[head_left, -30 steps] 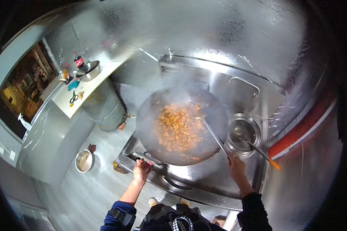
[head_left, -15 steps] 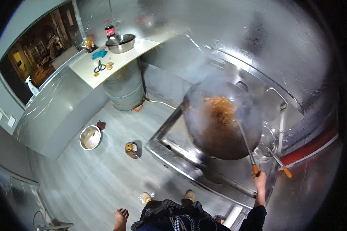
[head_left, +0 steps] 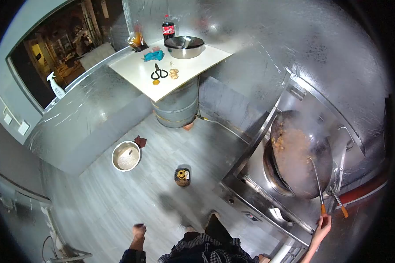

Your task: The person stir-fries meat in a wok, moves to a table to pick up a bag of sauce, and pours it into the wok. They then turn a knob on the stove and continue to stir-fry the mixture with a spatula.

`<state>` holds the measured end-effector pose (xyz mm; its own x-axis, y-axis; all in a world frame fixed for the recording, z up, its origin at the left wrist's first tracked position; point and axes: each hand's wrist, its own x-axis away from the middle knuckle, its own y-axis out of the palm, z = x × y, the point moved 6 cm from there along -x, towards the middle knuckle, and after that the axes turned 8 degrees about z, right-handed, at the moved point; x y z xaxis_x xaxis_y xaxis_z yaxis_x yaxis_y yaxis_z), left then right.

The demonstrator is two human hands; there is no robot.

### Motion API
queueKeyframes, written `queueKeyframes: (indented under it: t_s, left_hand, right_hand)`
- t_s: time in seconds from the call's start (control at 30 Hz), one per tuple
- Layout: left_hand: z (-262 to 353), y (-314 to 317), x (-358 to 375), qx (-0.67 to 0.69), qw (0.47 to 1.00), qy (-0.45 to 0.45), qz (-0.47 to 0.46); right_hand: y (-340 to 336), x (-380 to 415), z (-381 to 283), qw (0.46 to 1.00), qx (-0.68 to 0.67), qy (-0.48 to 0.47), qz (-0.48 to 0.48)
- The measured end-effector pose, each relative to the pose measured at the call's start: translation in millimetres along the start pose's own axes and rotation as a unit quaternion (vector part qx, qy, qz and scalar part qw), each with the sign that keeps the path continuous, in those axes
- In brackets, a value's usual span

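At the right, my right hand has its fingers at the orange handle end of a long metal ladle, whose head is hidden in food and steam. The ladle reaches into a large dark wok, which sits tilted on the stove beside the round burner opening. Browned food lies in the wok, partly veiled by steam. My left hand hangs low over the floor, away from everything, its fingers dark and curled with no object visible in them.
A second orange-handled utensil rests beside the wok. On the floor stand a metal basin and a jug with a yellow cap. A white board on a drum bears scissors, a bowl and a cola bottle.
The view has turned left, so things appear further right. The wok has gone from lying over the burner to tilted, uncovering the opening. My left hand's fingers have gone from spread to curled.
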<state>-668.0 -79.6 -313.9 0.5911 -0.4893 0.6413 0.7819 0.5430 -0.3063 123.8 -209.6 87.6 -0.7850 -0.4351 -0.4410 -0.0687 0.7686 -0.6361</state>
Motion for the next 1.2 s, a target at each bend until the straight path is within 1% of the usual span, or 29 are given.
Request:
queueKeyframes:
  t_s: [0.03, 0.07, 0.1, 0.17, 0.2, 0.23, 0.3, 0.37, 0.4, 0.43, 0.5, 0.53, 0.57, 0.6, 0.63, 0.67, 0.7, 0.73, 0.77, 0.8, 0.83, 0.87, 0.9, 0.93, 0.97, 1.03, 1.07, 1.13, 1.2]
  left_hand:
    - [47.4, 29.5, 12.9, -0.094, 0.994, 0.058, 0.008]
    - [79.4, 60.7, 16.1, -0.051, 0.993, 0.096, -0.049]
    - [109.7, 87.5, 18.0, -0.010, 0.985, 0.135, -0.105]
    - [166.2, 136.3, 29.4, -0.023, 0.965, 0.174, -0.195]
    - [184.4, 153.2, 29.4, -0.025, 0.965, 0.176, -0.194]
    - [202.4, 167.8, 28.6, -0.022, 0.963, 0.172, -0.207]
    - [230.2, 182.6, 19.9, -0.020, 0.962, 0.170, -0.212]
    - [261.3, 186.6, 17.3, -0.091, 0.935, 0.294, -0.178]
    - [273.6, 183.9, 13.1, -0.184, 0.920, 0.316, -0.142]
    - [285.3, 181.0, 10.7, -0.185, 0.920, 0.316, -0.138]
    - [316.7, 174.2, 14.6, -0.238, 0.888, 0.386, -0.080]
    - [325.3, 173.3, 9.7, -0.237, 0.889, 0.384, -0.077]
    - [334.6, 171.9, 4.0, -0.206, 0.902, 0.372, -0.077]
    - [345.1, 171.6, -2.9, -0.174, 0.913, 0.360, -0.077]
    - [357.4, 173.7, -10.6, -0.171, 0.914, 0.361, -0.075]
    - [374.4, 174.9, -16.5, -0.137, 0.916, 0.370, -0.073]
    - [390.5, 176.5, -25.4, -0.105, 0.917, 0.378, -0.071]
    - [406.1, 180.2, -43.8, -0.044, 0.919, 0.385, -0.072]
    - [439.2, 185.3, -41.6, -0.015, 0.918, 0.387, -0.079]
    - [468.7, 191.0, -51.8, 0.005, 0.912, 0.403, -0.078]
    - [506.3, 197.5, -53.0, 0.017, 0.897, 0.437, -0.066]
    - [545.0, 205.3, -58.1, 0.029, 0.880, 0.471, -0.055]
    - [575.2, 213.7, -82.7, -0.006, 0.871, 0.490, -0.041]
    - [614.7, 223.4, -82.9, -0.011, 0.861, 0.506, -0.044]
    - [649.7, 235.2, -84.7, 0.001, 0.869, 0.490, -0.062]
    - [694.5, 264.6, -121.4, 0.070, 0.856, 0.497, -0.126]
    - [722.2, 280.2, -135.0, 0.078, 0.840, 0.515, -0.151]
    - [770.6, 306.9, -157.5, 0.086, 0.819, 0.536, -0.186]
    - [798.6, 329.0, -178.5, 0.067, 0.823, 0.523, -0.210]
  right_hand:
    - [7.3, 6.9, -45.2, 1.000, 0.001, 0.000, 0.000]
    - [31.9, 23.6, -105.6, 0.993, -0.069, 0.050, -0.085]
    - [56.6, 43.2, -149.5, 0.971, -0.139, 0.102, -0.167]
    - [106.7, 67.8, -182.9, 0.939, -0.180, 0.118, -0.267]
    - [135.5, 78.2, -198.4, 0.902, -0.228, 0.077, -0.358]
    - [162.9, 89.3, -216.3, 0.851, -0.276, 0.034, -0.446]
    - [210.6, 104.7, -240.2, 0.821, -0.234, 0.094, -0.513]
    - [247.5, 118.3, -271.2, 0.759, -0.243, 0.111, -0.594]
    - [256.5, 121.1, -292.4, 0.679, -0.271, 0.165, -0.662]
    - [268.9, 119.3, -300.6, 0.676, -0.273, 0.164, -0.664]
    - [296.4, 113.5, -318.3, 0.666, -0.335, 0.155, -0.648]
    - [309.8, 113.7, -320.7, 0.670, -0.287, 0.152, -0.667]
    - [320.5, 114.4, -329.2, 0.669, -0.286, 0.149, -0.670]
    - [331.5, 118.5, -336.6, 0.684, -0.250, 0.115, -0.676]
    - [344.9, 122.4, -340.8, 0.698, -0.214, 0.081, -0.679]
    - [360.4, 131.9, -342.1, 0.686, -0.194, 0.083, -0.696]
    - [372.1, 135.1, -347.0, 0.686, -0.195, 0.082, -0.696]
    - [383.1, 139.9, -353.4, 0.696, -0.193, 0.088, -0.686]
    - [394.7, 141.6, -363.9, 0.706, -0.192, 0.094, -0.676]
    - [413.0, 148.9, -359.9, 0.707, -0.149, 0.121, -0.680]
    - [429.2, 152.4, -362.3, 0.709, -0.149, 0.123, -0.678]
    - [446.8, 152.7, -366.6, 0.723, -0.137, 0.109, -0.668]
    - [464.3, 153.4, -376.5, 0.736, -0.125, 0.097, -0.658]
    - [478.5, 147.7, -398.7, 0.764, -0.077, 0.044, -0.639]
    - [494.6, 150.4, -414.8, 0.766, -0.075, 0.055, -0.636]
    - [525.5, 148.3, -444.3, 0.783, -0.107, 0.132, -0.599]
    - [545.5, 146.8, -463.4, 0.814, -0.122, 0.119, -0.556]
    - [570.1, 140.8, -512.1, 0.820, -0.121, 0.122, -0.546]
    - [590.3, 142.5, -541.2, 0.835, -0.120, 0.120, -0.523]
